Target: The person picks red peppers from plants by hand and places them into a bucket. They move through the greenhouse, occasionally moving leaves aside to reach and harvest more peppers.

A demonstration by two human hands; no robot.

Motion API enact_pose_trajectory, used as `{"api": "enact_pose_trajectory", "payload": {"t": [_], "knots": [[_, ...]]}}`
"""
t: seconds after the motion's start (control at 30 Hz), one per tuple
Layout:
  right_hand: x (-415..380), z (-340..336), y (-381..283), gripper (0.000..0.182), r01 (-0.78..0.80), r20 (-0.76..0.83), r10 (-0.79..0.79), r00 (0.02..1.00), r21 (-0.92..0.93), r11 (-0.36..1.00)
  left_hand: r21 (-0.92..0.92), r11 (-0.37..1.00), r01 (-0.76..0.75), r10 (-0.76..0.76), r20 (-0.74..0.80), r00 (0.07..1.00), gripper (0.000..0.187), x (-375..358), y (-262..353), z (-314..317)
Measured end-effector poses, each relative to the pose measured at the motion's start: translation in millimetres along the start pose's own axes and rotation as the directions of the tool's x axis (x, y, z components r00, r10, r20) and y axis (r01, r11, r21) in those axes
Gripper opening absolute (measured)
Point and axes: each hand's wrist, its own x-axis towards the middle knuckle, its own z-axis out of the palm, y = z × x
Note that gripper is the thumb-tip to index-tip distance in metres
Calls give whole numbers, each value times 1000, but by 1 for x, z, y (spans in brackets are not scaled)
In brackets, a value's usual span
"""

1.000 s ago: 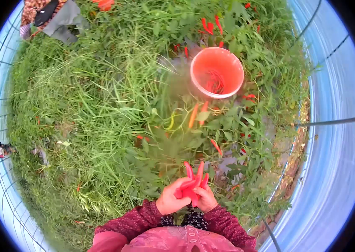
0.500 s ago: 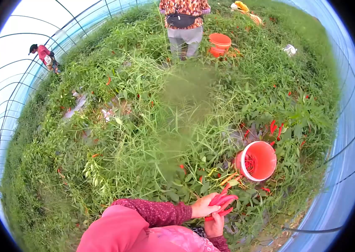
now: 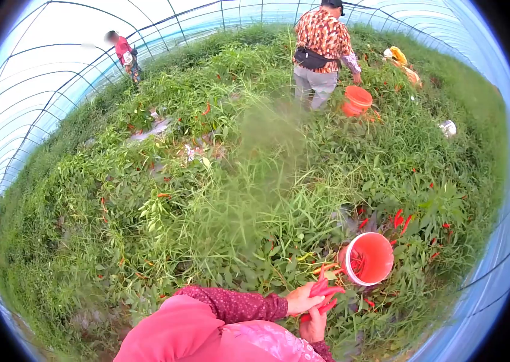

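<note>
At the bottom centre, my left hand (image 3: 301, 300) is closed round several red chili peppers (image 3: 322, 291). Just below it, my right hand (image 3: 313, 326) has its fingers round the lower peppers of the same bunch. The two hands are close together, and the peppers stick out to the right. Up and to the right of them a red bucket with a white rim (image 3: 369, 259) leans among the plants, its mouth facing me, with red peppers inside. Orange and red peppers (image 3: 325, 269) hang beside the bucket's left side.
A person in a patterned top (image 3: 324, 36) bends by an orange-red bucket (image 3: 357, 101) at the back. Another person (image 3: 124, 53) stands at the far left. Pepper plants and tall grass (image 3: 218, 205) cover the ground. Clear plastic sheeting (image 3: 478, 301) curves along the right.
The view has tilted up and turned left, so both people appear lower and farther right. The person at the back now reaches toward their bucket. My hands still hold the peppers.
</note>
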Motion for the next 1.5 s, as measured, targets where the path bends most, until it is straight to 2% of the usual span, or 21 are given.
{"api": "enact_pose_trajectory", "payload": {"t": [0.13, 0.17, 0.2, 0.27, 0.3, 0.37, 0.4, 0.43, 0.47, 0.53, 0.6, 0.63, 0.73, 0.9, 0.97, 1.07, 1.13, 1.2, 1.27, 1.33, 1.5], "knots": [[-13, -14, 0, 58, -14, 6, 15, 1000, -71, 997, -237, 966, -100, 83, -82, 993, 53, 14, -44, 28], [-14, -14, 2, 58, -5, 15, 7, 1000, -104, 995, -186, 982, 20, -29, -46, 999, 52, -1, -12, 14], [-13, -12, 2, 58, 3, 25, 0, 1000, -138, 990, -185, 983, 8, -17, -47, 999, 52, 3, -14, 13], [-11, -5, 6, 58, 6, -2, -6, 1000, -176, 984, -422, 906, 6, -14, -15, 1000, 53, 6, -18, 12], [-10, -1, 7, 60, 34, 26, -30, 999, -166, 986, -456, 890, 23, -11, 28, 1000, 54, -1, -3, 4], [-8, 12, 5, 63, 61, 56, -53, 997, -159, 985, -480, 877, 5, -3, 5, 1000, 55, 13, -18, 7], [-8, 23, 2, 65, 75, 82, -61, 995, -178, 981, -497, 868, -9, 1, -17, 1000, 56, 0, 8, -6], [-7, 31, 1, 68, 91, 111, -70, 991, -198, 976, -482, 876, 14, 27, 79, 996, 62, -16, 34, -22], [-5, 35, 2, 68, 95, 113, -73, 991, -203, 974, -484, 875, 9, 34, 79, 996, 62, -15, 31, -23], [4, 41, 7, 72, 155, 158, -115, 981, -272, 950, -473, 881, -14, 16, 0, 1000, 68, -4, 19, -26], [3, 55, 4, 72, 108, 115, -78, 990, -284, 953, -486, 874, 20, 10, 59, 998, 73, -8, 28, -39], [2, 61, 2, 72, 54, 67, -36, 997, -289, 956, -466, 885, 20, 9, 60, 998, 73, -7, 27, -41], [4, 74, 4, 71, 66, 15, -65, 998, -330, 942, -450, 893, -2, 43, 80, 996, 72, 1, 17, -44], [19, 56, 14, 58, 55, 30, -49, 998, -257, 965, -446, 895, -7, 57, 99, 993, 69, -3, 19, -58], [22, 38, 14, 52, 35, 51, -24, 998, -223, 974, -433, 901, -44, 138, 188, 972, 67, -7, 20, -66], [21, 25, 12, 47, -23, 55, 29, 998, -108, 994, -432, 894, -115, 227, 216, 950, 64, -16, 30, -80], [14, 24, 8, 50, -173, 81, 173, 982, -6, 985, -343, 919, -193, 268, 185, 945, 61, -6, 8, -71], [10, 36, 11, 56, -108, 88, 113, 990, -67, 992, -101, 922, -373, 381, 72, 922, 61, -13, 9, -72], [12, 32, 19, 62, 9, 94, -3, 996, -72, 997, -83, 924, -373, 379, 78, 922, 61, -21, 16, -72], [16, 15, 23, 66, -14, 137, 25, 990, -76, 997, 0, 934, -358, 356, 99, 929, 59, -26, 25, -76], [14, 35, 17, 64, -71, 94, 73, 993, -24, 997, 100, 908, -406, 405, 35, 914, 54, -18, 16, -71]]}}
